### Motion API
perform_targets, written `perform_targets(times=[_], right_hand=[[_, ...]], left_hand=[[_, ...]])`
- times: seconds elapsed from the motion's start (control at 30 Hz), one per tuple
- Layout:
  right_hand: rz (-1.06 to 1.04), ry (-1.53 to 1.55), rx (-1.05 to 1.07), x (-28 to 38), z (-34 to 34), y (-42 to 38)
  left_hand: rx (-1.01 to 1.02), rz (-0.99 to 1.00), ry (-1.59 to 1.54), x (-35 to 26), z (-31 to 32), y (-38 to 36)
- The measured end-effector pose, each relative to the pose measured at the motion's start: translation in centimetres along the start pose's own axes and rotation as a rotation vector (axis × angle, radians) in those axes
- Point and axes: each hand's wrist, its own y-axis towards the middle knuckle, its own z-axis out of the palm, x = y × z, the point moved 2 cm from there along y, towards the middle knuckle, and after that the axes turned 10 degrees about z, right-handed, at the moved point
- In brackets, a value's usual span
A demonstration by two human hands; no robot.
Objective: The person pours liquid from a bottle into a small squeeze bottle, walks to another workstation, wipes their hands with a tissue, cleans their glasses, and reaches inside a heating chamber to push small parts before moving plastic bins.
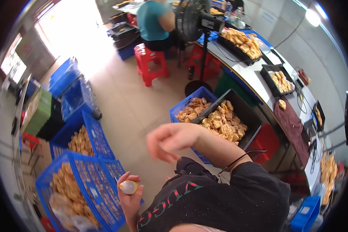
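My left hand (pixel 130 198) is low beside my black shirt. It is closed around a small pale yellow rounded object (pixel 128 187), right next to the rim of a blue crate (pixel 89 192). My right hand (pixel 167 141) is raised in front of my chest and blurred by motion. Its fingers are loosely apart and nothing shows in it. A thin black cord (pixel 241 157) runs over that forearm.
Blue crates of tan pieces (pixel 67 185) stand on the floor at left. Another blue crate (pixel 189 101) and a black tray (pixel 243 114) of the same pieces lie ahead. A standing fan (pixel 193 19), red stools (pixel 149 62), a seated person (pixel 154 19) and a long table with trays (pixel 259 83) are beyond.
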Motion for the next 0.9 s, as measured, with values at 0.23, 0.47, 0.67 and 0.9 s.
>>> perform_targets(times=[0.23, 0.47, 0.67, 0.9], right_hand=[[-0.051, 0.394, -0.547, -2.1, -21.9, 15.6], [0.185, 0.31, -0.546, -0.1, -32.3, 24.3], [0.143, 0.293, -0.64, 5.1, -38.1, 26.0], [0.343, -0.14, -0.778, 16.6, -46.8, 26.2]], left_hand=[[1.101, 0.198, -0.001, -5.5, 6.1, 24.4], [1.461, 0.19, -0.264, -6.6, 12.2, 37.2], [1.592, 0.035, -0.326, -4.3, 11.9, 44.5], [1.689, 0.197, -0.353, -5.0, 6.9, 55.3]])
